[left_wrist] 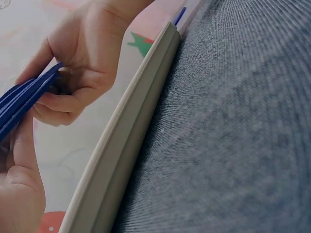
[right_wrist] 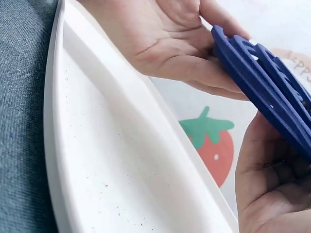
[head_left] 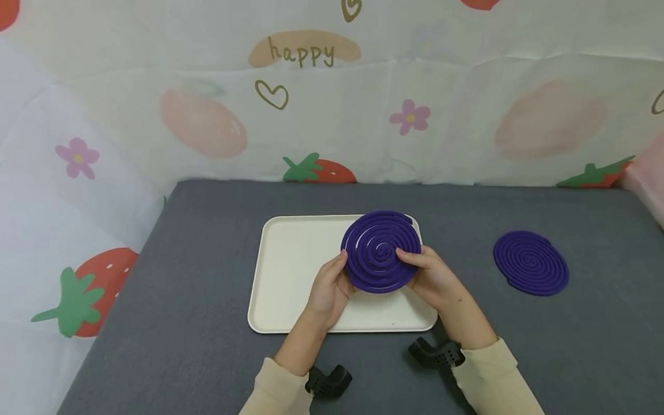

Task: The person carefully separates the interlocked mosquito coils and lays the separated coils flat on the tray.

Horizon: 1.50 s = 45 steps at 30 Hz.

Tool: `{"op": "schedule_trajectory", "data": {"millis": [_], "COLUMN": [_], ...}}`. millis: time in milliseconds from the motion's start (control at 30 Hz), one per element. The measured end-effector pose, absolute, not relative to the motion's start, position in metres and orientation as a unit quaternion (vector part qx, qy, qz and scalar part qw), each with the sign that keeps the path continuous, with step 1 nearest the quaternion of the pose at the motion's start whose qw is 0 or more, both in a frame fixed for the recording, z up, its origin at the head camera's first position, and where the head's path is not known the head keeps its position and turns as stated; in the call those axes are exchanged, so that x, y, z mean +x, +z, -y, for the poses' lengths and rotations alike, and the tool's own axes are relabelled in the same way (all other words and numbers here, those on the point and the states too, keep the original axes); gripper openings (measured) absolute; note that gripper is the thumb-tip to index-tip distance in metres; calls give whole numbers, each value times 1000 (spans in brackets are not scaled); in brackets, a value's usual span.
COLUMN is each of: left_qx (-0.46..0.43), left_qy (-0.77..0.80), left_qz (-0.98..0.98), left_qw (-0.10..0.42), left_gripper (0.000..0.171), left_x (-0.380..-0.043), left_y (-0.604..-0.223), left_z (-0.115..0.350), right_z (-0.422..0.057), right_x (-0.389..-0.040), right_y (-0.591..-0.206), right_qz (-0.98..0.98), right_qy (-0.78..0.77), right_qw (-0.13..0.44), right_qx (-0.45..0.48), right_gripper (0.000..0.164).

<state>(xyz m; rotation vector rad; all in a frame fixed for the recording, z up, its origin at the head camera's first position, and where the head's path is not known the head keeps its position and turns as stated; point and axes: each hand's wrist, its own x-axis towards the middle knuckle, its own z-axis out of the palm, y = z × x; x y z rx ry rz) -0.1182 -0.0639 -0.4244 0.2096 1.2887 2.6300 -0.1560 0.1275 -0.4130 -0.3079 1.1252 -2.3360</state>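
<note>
A round purple spiral mat [head_left: 381, 253], its coils winding out from the centre, is held up above a cream tray [head_left: 285, 271]. My left hand [head_left: 330, 291] grips its left edge, thumb at the rim and fingers underneath. From the right, my right hand [head_left: 437, 281] holds it too, with the thumb over the face near the centre and the fingers behind. Seen edge-on in the right wrist view, the mat [right_wrist: 265, 80] is tilted and shows gaps between some coils. The left wrist view shows both hands on the mat [left_wrist: 26, 99], off the tray.
Right of the tray, a second purple spiral mat [head_left: 531, 263] lies flat on the dark grey tabletop [head_left: 197, 288]. A patterned cloth [head_left: 332, 121] with strawberries and flowers hangs behind the table. Small dark specks [right_wrist: 107, 185] dot the tray's surface.
</note>
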Motion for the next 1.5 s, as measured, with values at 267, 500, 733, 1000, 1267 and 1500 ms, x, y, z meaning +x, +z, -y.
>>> {"op": "schedule_trajectory", "data": {"millis": [267,500,733,1000,1267,1500], "left_qx": [93,86,68,50,39,40], "left_qy": [894,885,879,878,883,892], "left_qz": [-426,-448,-462,-467,-456,-435], "left_qw": [103,95,97,98,101,114], "left_gripper": [39,22,22,26,23,23], "left_x": [-118,-121,-125,-126,-124,-123], "left_y": [-425,-424,-425,-427,-427,-429], "left_z": [65,67,66,67,66,66], "right_z": [-129,-128,-128,-130,-129,-130], "right_x": [-155,-159,-162,-160,-158,-156], "right_y": [-412,-406,-402,-400,-401,-406], "right_qz": [-453,-541,-589,-594,-613,-631], "right_qy": [-847,-804,-778,-796,-786,-773], "right_qw": [255,233,208,110,73,45], "right_qx": [-110,-81,-65,-38,-27,-41], "right_gripper": [33,27,16,20,24,24]}}
